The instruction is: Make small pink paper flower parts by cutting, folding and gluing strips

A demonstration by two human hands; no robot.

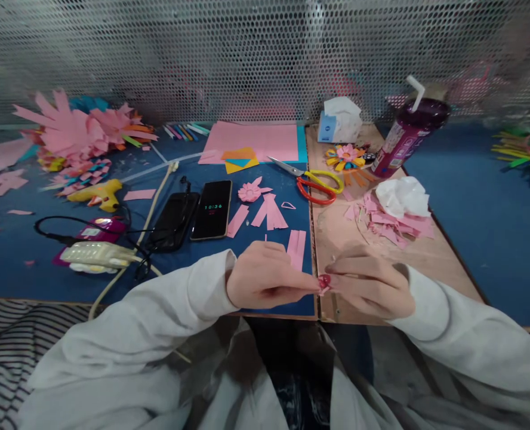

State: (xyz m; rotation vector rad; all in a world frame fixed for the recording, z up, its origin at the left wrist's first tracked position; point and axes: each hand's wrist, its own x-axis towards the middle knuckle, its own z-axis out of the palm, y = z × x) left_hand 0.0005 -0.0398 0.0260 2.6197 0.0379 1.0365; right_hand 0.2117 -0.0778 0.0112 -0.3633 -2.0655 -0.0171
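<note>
Near the front edge of the table, my left hand (269, 276) and my right hand (372, 285) meet at the fingertips. Both are closed in a pinch around a tiny piece of pink paper (323, 291), mostly hidden by the fingers. A dark red spot shows there, perhaps a painted nail. Just beyond my left hand lie a slit pink paper strip (296, 249), a fanned pink paper piece (270, 212) and a small pink paper flower (250, 191). Scissors (312, 179) with red and yellow handles rest farther back.
Pink scraps (394, 227) and a crumpled tissue (403, 196) lie right, before a purple bottle (397, 143) with a straw. Left are a phone (211, 210), a yellow glue gun (99, 194), a power strip (97, 254) with cables and paper flowers (77, 131). A perforated metal screen (247, 60) stands behind.
</note>
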